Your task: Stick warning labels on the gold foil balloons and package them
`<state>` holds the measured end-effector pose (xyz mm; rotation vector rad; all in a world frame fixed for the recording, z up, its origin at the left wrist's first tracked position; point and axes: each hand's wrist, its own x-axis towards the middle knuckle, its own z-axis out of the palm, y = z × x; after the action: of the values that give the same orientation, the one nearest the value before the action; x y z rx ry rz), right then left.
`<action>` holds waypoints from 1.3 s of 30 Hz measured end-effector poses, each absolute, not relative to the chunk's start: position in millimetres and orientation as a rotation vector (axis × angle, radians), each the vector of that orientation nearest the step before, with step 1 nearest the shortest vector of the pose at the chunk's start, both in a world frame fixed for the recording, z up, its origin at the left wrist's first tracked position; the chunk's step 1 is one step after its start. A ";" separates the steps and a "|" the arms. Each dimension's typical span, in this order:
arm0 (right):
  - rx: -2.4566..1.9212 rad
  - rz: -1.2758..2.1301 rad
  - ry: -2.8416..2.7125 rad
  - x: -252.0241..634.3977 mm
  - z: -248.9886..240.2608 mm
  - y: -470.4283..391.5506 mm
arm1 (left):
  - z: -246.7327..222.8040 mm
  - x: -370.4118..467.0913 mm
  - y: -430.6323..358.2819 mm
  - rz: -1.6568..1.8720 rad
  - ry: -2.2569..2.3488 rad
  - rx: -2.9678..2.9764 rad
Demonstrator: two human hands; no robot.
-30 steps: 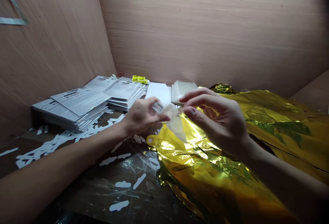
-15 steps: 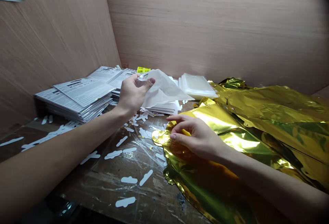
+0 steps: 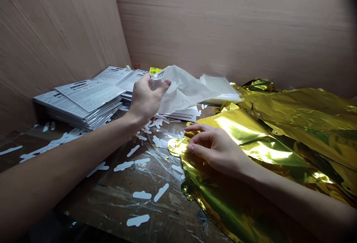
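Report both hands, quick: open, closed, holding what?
Left hand: closed, holding a translucent whitish plastic bag.
Right hand: partly curled over the nearest shiny gold foil sheet; whether it grips the foil cannot be told.

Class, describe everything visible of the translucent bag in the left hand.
The translucent bag looks like thin, whitish plastic, limp and creased, with dark print near its upper left corner. The left hand holds it there; it spreads rightward, partly hiding white cards and a stack of clear sleeves.
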<state>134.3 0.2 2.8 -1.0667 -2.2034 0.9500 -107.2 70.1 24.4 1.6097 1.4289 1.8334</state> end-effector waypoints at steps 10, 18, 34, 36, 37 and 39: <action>-1.038 0.749 -2.253 133.8 -3.8 0.4 | 24.8 -104.3 66.4 1.818 1.438 1.679; -1.036 0.574 -2.281 130.2 -2.2 -3.3 | 27.4 -100.9 62.2 1.781 1.449 1.671; -0.897 0.020 -2.641 126.9 8.7 13.9 | 23.1 -101.6 56.2 1.679 1.424 1.779; -0.842 -0.091 -2.760 124.9 13.4 16.6 | 23.9 -100.8 55.3 1.671 1.448 1.780; -0.829 -0.167 -2.812 123.7 15.4 16.9 | 24.5 -100.4 54.7 1.664 1.460 1.789; -0.846 -0.310 -2.867 121.1 18.5 15.6 | 25.8 -99.6 53.3 1.649 1.471 1.815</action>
<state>121.1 15.6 18.5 -0.8459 -2.8669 -0.3103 -99.6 53.3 25.8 1.8151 1.4708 1.6493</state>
